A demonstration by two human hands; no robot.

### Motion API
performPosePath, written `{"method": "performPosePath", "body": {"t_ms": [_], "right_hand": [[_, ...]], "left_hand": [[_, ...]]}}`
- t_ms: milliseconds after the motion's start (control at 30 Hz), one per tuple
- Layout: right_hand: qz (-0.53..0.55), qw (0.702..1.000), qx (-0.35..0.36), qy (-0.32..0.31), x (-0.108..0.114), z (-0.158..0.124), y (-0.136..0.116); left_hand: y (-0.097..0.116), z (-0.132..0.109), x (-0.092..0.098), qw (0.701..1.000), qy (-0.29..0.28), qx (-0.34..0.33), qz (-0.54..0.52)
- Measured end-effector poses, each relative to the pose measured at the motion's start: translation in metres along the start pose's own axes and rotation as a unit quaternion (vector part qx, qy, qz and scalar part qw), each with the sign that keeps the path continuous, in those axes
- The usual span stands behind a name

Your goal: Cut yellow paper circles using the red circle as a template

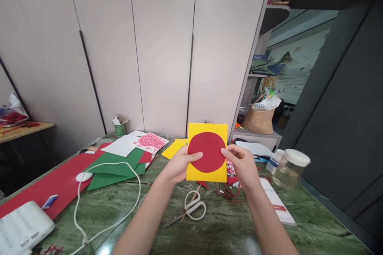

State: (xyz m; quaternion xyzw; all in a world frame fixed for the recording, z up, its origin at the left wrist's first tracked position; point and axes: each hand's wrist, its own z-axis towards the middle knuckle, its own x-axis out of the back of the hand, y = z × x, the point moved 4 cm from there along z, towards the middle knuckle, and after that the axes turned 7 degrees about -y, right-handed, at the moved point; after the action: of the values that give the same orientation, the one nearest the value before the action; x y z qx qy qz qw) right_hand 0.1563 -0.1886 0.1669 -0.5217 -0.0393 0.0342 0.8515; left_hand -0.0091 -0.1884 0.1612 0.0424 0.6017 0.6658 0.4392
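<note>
Between my hands, upright above the table, is a yellow rectangular card (206, 128) with a dark red paper circle (211, 149) lying flat on its front. My left hand (180, 163) grips the left edge, its thumb pressed on the circle and its fingers behind the card. At the right edge, my right hand (240, 161) pinches card and circle with the thumb in front. White-handled scissors (191, 207) lie partly open on the green table (125, 223) below, with a thin pointed stick under them. Red paper scraps (229, 193) are scattered near my right wrist.
Green sheets (119, 171), a long red sheet (60, 189) and a pink-patterned card (150, 141) lie on the left. A white cable (140, 187) loops across the table. To the right stand a lidded jar (290, 171) and a white bottle (273, 162). Cabinets (161, 48) rise behind.
</note>
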Motion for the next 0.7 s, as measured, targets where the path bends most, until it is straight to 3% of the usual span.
{"method": "performPosePath", "body": {"t_ms": [233, 533, 700], "right_hand": [[0.007, 1.0, 0.007, 0.013, 0.003, 0.0, 0.006], [-0.024, 1.0, 0.002, 0.003, -0.001, 0.0, 0.002], [-0.004, 1.0, 0.003, 0.008, 0.0, 0.002, 0.006]], "left_hand": [[0.003, -0.001, -0.003, 0.998, 0.001, -0.027, 0.048], [0.009, 0.001, 0.004, 0.987, 0.084, -0.054, 0.125], [0.015, 0.0, 0.0, 0.962, 0.134, -0.14, 0.195]]}}
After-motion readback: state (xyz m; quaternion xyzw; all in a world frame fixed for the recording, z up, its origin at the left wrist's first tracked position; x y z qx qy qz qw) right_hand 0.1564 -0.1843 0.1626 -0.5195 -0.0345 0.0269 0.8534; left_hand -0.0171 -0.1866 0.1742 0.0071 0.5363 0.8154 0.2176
